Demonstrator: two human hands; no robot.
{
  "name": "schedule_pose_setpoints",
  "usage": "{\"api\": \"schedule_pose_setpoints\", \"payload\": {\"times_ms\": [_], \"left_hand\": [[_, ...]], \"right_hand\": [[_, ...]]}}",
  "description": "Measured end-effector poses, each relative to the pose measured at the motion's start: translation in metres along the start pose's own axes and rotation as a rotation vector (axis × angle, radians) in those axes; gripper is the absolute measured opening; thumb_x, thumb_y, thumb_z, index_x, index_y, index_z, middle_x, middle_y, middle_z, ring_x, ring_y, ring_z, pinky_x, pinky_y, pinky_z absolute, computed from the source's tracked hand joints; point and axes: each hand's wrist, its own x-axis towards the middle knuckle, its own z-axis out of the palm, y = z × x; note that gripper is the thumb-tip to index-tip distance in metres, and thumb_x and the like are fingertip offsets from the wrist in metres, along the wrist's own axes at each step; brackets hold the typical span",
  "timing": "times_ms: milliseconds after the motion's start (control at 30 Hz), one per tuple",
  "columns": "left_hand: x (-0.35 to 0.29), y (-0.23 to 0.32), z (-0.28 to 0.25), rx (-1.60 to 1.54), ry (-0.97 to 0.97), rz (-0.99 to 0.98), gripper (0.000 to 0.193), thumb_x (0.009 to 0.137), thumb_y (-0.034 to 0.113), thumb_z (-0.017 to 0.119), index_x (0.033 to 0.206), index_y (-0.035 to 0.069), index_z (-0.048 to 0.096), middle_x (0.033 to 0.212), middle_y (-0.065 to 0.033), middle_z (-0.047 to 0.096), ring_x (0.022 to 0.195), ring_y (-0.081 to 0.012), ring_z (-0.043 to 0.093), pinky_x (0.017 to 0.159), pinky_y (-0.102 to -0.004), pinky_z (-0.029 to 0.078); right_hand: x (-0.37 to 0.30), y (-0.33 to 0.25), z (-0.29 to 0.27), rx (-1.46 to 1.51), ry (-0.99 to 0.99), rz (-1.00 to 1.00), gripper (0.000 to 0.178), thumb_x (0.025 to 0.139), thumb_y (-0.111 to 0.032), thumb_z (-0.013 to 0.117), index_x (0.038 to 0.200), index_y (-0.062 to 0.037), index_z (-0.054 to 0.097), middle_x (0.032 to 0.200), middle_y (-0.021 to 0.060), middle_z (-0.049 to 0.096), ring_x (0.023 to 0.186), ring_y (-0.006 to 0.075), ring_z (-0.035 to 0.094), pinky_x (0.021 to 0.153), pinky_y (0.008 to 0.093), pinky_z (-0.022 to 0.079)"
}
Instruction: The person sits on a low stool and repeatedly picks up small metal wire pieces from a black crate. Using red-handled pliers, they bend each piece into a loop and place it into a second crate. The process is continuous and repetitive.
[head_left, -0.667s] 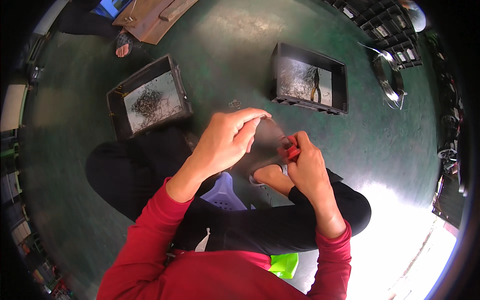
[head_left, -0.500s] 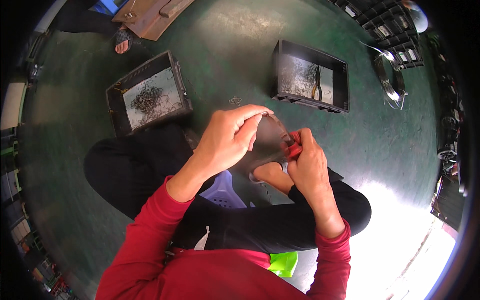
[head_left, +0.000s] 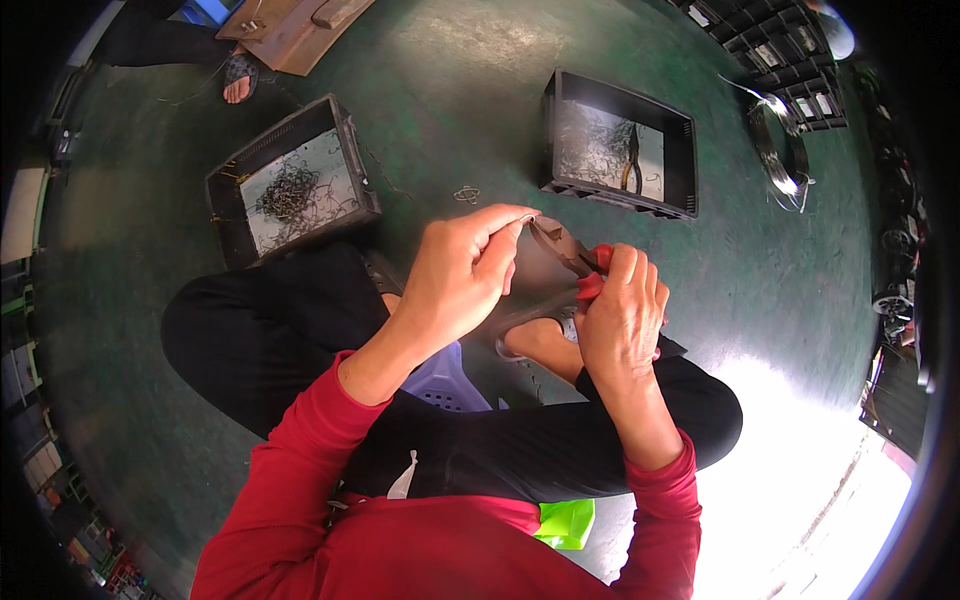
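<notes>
Here's the small wire piece (head_left: 530,218), up above the floor (head_left: 440,130), pinched between thumb and forefinger of the left hand (head_left: 460,265). Down and right of it, the red-handled pliers (head_left: 581,262), long axis slanting up-left towards those fingertips! The right hand (head_left: 625,312) wraps the handles, farther from the wire; whether the blurred jaws touch it, can't tell.

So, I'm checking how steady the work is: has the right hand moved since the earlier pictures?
Yes: judged against the black crate ahead, the right hand has shifted rightward and slightly closer to it.
</notes>
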Motion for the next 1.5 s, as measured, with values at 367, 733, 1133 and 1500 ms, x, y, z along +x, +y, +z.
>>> {"api": "schedule_pose_setpoints", "payload": {"times_ms": [367,733,1133,1500], "left_hand": [[0.014,0.004,-0.023,-0.470,-0.341,-0.301,0.035,0.101,0.015,0.041,0.130,0.000,0.055,0.059,0.0030,0.045,0.044,-0.0023,0.031,0.041,-0.0178,0.027],[0.018,0.002,-0.032,-0.548,-0.511,-0.386,0.039,0.100,0.018,0.044,0.132,-0.003,0.051,0.056,0.0041,0.042,0.041,-0.0015,0.028,0.039,-0.0176,0.025],[0.021,-0.005,-0.035,-0.473,-0.590,-0.366,0.036,0.102,0.017,0.042,0.131,0.000,0.054,0.055,0.0043,0.041,0.042,-0.0019,0.029,0.040,-0.0181,0.025],[0.009,0.005,-0.023,-0.309,-0.494,-0.268,0.036,0.102,0.015,0.038,0.132,0.003,0.055,0.058,0.0028,0.045,0.044,-0.0023,0.034,0.042,-0.0194,0.028]], "right_hand": [[0.017,0.004,-0.040,0.767,-0.825,0.375,0.028,0.090,-0.019,0.067,0.109,-0.0007,0.058,0.087,0.0081,0.064,0.079,0.0155,0.057,0.074,0.0308,0.047],[0.010,0.010,-0.036,0.745,-0.737,0.236,0.039,0.084,-0.026,0.071,0.104,0.0035,0.056,0.077,0.0154,0.066,0.073,0.0247,0.067,0.076,0.0348,0.050],[0.013,0.009,-0.044,0.668,-0.835,0.279,0.028,0.090,-0.023,0.066,0.105,-0.0010,0.058,0.088,0.0114,0.064,0.083,0.0194,0.059,0.079,0.0321,0.046],[0.010,0.004,-0.039,0.638,-0.725,0.290,0.024,0.088,-0.020,0.069,0.097,0.0004,0.060,0.080,0.0145,0.064,0.073,0.0227,0.060,0.072,0.0335,0.048]]}}
